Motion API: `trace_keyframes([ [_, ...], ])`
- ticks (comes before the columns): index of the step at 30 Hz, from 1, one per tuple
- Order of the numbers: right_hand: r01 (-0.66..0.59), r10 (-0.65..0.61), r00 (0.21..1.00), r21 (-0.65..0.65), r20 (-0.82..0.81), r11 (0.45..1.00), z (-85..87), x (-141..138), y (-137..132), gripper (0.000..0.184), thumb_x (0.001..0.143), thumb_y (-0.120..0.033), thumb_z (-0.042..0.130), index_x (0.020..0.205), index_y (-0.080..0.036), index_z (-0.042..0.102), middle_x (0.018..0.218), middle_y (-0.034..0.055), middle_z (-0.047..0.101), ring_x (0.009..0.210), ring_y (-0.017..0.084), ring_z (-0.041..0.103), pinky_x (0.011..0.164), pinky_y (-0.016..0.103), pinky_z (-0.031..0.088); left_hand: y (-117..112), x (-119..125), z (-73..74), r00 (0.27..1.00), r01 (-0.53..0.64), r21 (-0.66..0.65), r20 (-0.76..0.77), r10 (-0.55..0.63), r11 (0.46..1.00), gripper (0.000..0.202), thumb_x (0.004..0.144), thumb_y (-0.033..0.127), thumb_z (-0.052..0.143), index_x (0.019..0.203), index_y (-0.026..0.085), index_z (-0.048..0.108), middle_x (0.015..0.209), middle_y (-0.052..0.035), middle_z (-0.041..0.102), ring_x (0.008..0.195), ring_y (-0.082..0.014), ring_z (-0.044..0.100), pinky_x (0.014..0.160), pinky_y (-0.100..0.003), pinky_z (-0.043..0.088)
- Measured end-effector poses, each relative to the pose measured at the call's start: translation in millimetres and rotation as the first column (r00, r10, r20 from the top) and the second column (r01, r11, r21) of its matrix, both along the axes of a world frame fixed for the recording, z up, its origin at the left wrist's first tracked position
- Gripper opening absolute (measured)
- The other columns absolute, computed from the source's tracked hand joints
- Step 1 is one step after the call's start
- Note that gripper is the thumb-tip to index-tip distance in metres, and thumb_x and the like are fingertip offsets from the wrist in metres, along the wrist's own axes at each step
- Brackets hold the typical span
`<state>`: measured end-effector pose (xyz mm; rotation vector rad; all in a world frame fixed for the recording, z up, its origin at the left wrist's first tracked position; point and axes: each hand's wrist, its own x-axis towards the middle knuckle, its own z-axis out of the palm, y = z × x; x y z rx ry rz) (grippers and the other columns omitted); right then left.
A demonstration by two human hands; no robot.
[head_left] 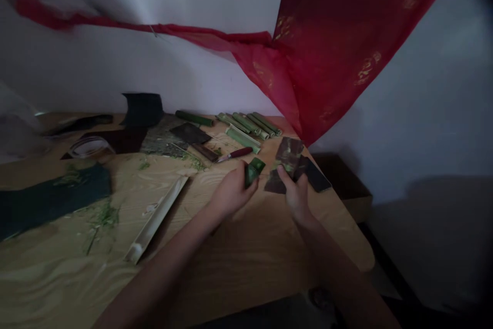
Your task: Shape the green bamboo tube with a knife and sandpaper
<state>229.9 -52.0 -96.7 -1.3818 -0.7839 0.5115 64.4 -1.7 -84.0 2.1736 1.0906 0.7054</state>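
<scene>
My left hand (231,190) is closed around a short green bamboo piece (254,167), whose far end sticks out past my fingers. In my right hand (297,198), the thumb presses on a worn brown sheet of sandpaper (289,150) marked with pale green dust. The two hands are apart, above the right part of the table. Under and beside the right hand lie darker sheets (316,175). A knife with a dark red handle (241,153) rests just beyond the left hand, beside a brown block-like piece (204,153).
Several green bamboo tubes (246,122) lie at the back of the wooden table (246,262). A split bamboo length (157,220) lies left of my arm, near green shavings (106,216). A tape roll (91,147) sits farther left. Red cloth (331,52) hangs over the back corner.
</scene>
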Motion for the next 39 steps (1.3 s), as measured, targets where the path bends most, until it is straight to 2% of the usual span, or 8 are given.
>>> trace_keyframes([
  [3,0.137,-0.144,0.986,0.091,0.083,0.986,29.4,-10,-16,0.041,0.069,-0.049,0.077,0.090,-0.014,0.071,0.087,0.0102,0.078,0.078,0.025,0.073,0.071,0.036,0.061,-21,3,20.9,0.982,0.103,-0.169,0.176,-0.073,0.980,0.019,0.089,0.038,0.054,0.093,0.021,0.048,0.080,0.0001,0.057,0.073,-0.0173,0.055,0.066,-0.029,0.042],
  [7,0.259,-0.293,0.925,0.162,0.242,0.952,56.5,-17,-31,0.039,0.066,-0.046,0.080,0.085,-0.013,0.071,0.084,0.0134,0.077,0.078,0.028,0.074,0.068,0.036,0.061,-46,3,44.8,0.944,0.246,-0.273,0.286,-0.166,0.930,0.018,0.085,0.031,0.060,0.095,0.021,0.050,0.082,0.0018,0.056,0.076,-0.0155,0.053,0.068,-0.027,0.044],
  [9,0.302,-0.338,0.908,0.172,0.247,0.938,63.0,-19,-35,0.040,0.065,-0.046,0.079,0.084,-0.012,0.070,0.082,0.0139,0.077,0.076,0.028,0.074,0.065,0.036,0.061,-55,1,54.3,0.945,0.240,-0.282,0.288,-0.157,0.929,0.020,0.087,0.036,0.058,0.095,0.022,0.047,0.082,0.0018,0.057,0.075,-0.0163,0.054,0.068,-0.027,0.044],
  [13,0.344,-0.380,0.896,0.182,0.229,0.921,68.4,-25,-41,0.041,0.067,-0.047,0.078,0.085,-0.012,0.069,0.082,0.0139,0.077,0.075,0.028,0.075,0.063,0.035,0.062,-65,-3,66.6,0.987,0.113,-0.214,0.134,-0.085,0.970,0.029,0.094,0.051,0.047,0.098,0.023,0.040,0.081,-0.0019,0.064,0.075,-0.0225,0.062,0.066,-0.031,0.042],
  [19,0.374,-0.448,0.837,0.270,0.314,0.887,69.4,-31,-48,0.044,0.069,-0.049,0.078,0.090,-0.011,0.070,0.083,0.0148,0.077,0.078,0.031,0.075,0.067,0.040,0.064,-69,-2,68.1,0.997,0.068,-0.144,-0.018,-0.071,0.987,0.028,0.098,0.050,0.033,0.102,0.023,0.041,0.084,-0.0073,0.068,0.079,-0.0273,0.067,0.066,-0.034,0.042],
  [26,0.307,-0.385,0.735,0.232,0.559,0.923,72.8,-15,-46,0.036,0.074,-0.052,0.076,0.080,-0.017,0.073,0.075,0.0108,0.077,0.072,0.030,0.075,0.068,0.040,0.062,-74,0,65.8,0.986,0.056,-0.079,-0.149,-0.067,0.995,0.030,0.098,0.051,0.035,0.104,0.023,0.041,0.078,-0.0074,0.067,0.073,-0.0289,0.067,0.057,-0.032,0.034],
  [34,0.234,-0.348,0.687,0.259,0.638,0.937,72.8,-19,-58,0.030,0.077,-0.046,0.076,0.084,-0.016,0.075,0.076,0.0096,0.077,0.070,0.027,0.074,0.070,0.037,0.061,-76,-1,67.0,0.982,0.072,-0.070,-0.169,-0.083,0.995,0.032,0.098,0.052,0.038,0.107,0.021,0.041,0.081,-0.0096,0.068,0.077,-0.0303,0.067,0.058,-0.032,0.036],
  [39,0.288,-0.423,0.652,0.310,0.630,0.906,81.0,-11,-54,0.034,0.078,-0.051,0.074,0.081,-0.017,0.075,0.077,0.0095,0.077,0.072,0.027,0.075,0.073,0.039,0.061,-79,-2,69.7,0.980,0.087,-0.056,-0.174,-0.096,0.995,0.033,0.097,0.054,0.038,0.104,0.022,0.041,0.078,-0.0086,0.068,0.074,-0.0303,0.067,0.057,-0.032,0.035],
])
